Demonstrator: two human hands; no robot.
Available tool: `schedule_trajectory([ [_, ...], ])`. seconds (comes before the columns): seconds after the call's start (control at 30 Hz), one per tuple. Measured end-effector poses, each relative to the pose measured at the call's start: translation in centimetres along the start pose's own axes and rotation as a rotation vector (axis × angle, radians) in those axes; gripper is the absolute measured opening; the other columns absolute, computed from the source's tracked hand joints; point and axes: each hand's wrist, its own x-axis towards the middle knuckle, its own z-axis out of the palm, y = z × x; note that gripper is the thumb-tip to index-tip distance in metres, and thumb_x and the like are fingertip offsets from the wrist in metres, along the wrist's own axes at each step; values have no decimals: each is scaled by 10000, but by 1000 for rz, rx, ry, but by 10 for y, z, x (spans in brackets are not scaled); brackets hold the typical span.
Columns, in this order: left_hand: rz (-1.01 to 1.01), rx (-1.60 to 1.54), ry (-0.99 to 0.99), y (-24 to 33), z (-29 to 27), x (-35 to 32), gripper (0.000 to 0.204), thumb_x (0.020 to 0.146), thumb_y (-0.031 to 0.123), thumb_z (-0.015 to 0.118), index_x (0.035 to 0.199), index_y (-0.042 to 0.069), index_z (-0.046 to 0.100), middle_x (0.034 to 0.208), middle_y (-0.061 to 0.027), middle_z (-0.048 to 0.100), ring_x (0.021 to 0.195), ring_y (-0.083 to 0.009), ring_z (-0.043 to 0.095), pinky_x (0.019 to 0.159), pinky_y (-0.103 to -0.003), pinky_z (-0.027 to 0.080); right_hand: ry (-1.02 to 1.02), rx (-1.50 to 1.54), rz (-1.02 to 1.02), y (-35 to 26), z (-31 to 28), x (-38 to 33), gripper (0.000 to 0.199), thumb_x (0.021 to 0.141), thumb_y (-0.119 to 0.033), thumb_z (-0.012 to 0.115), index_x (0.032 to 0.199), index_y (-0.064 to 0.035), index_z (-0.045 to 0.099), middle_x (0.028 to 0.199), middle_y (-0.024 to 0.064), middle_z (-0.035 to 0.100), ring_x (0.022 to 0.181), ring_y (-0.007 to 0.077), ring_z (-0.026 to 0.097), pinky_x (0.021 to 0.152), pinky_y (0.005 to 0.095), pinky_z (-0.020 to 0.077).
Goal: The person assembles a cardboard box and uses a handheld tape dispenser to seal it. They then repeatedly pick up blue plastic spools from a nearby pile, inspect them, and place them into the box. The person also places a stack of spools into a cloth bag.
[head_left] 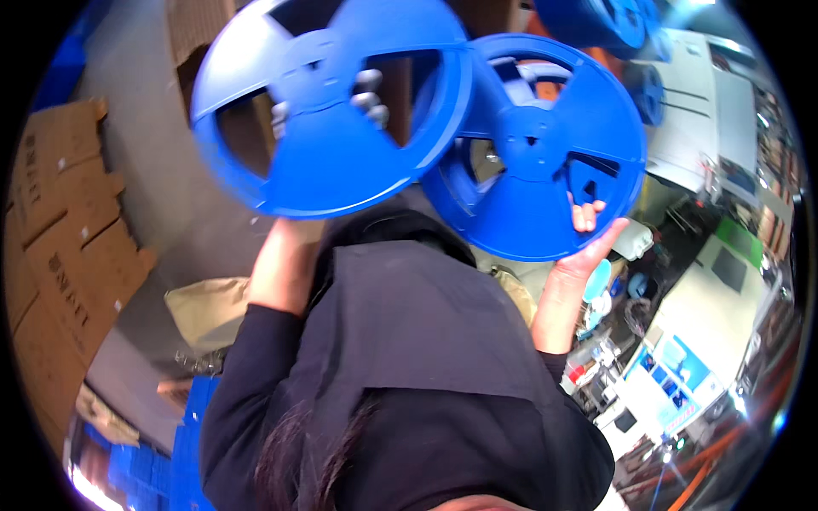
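Observation:
Two large blue plastic reels are held up in front of me, their edges overlapping. The left reel (336,162) has wide cut-out openings and a round hub. Behind it is my left hand (370,98), with greyish fingertips showing through the openings; its palm is hidden. The right reel (511,183) sits slightly lower, partly overlapped by the left one. My right hand (591,247) supports its lower right rim, with fingertips curled through an opening. Both hands are closed on the reels.
Flattened cardboard boxes (72,230) are stacked at the far left. An open carton (192,34) stands behind the left reel. More blue reels (596,21) are at the upper right. White machines (707,298) line the right side, and blue crates (192,443) sit at the lower left.

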Motion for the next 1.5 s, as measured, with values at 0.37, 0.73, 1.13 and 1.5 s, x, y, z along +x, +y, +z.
schedule_trajectory([
  [0.37,254,261,-164,58,-8,-54,789,805,323,736,1399,29,307,1330,-178,441,1194,-293,479,1023,-473,436,59,137,-94,8,-16,0,559,862,-642,491,893,-84,520,580,-38,369,506,102,400,957,391,450],
  [0.73,243,436,43,62,-12,-74,827,823,402,682,1427,16,270,1367,-212,399,1217,-305,456,1070,-457,375,73,113,-125,8,31,5,510,899,-565,506,943,-58,530,646,-1,417,632,144,441,619,243,420],
  [1.13,-50,945,576,-40,-21,12,487,908,262,598,1328,55,466,1029,-72,583,931,-153,574,836,-295,489,3,-429,-297,46,98,-6,641,898,-647,400,1006,-26,513,699,65,544,704,229,600,992,478,413],
  [1.5,-6,794,375,-67,3,33,584,899,143,553,1426,116,304,1276,-141,524,1134,-272,559,972,-410,477,-73,-523,-320,71,105,-17,446,971,-394,483,1026,45,543,791,198,660,767,316,676,798,429,532],
])
